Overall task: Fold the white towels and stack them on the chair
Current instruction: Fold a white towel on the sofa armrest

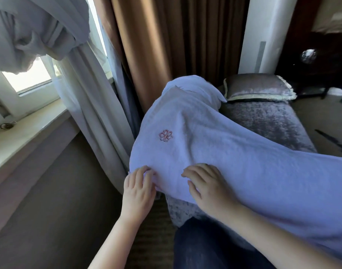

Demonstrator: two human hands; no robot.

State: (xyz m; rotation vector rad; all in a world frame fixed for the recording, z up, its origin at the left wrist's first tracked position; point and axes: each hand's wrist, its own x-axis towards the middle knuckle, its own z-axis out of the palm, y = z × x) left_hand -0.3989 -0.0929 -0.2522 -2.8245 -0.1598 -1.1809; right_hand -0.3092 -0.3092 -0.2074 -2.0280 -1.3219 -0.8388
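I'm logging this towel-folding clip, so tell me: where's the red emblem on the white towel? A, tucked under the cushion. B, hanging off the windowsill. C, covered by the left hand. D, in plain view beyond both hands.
D: the red emblem lies uncovered on the towel, farther from the person than the left hand and right hand at its near edge.

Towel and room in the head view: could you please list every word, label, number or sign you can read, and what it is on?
No readable text anywhere.
The towel carries only a red stitched flower-like emblem; no letters can be made out in it.
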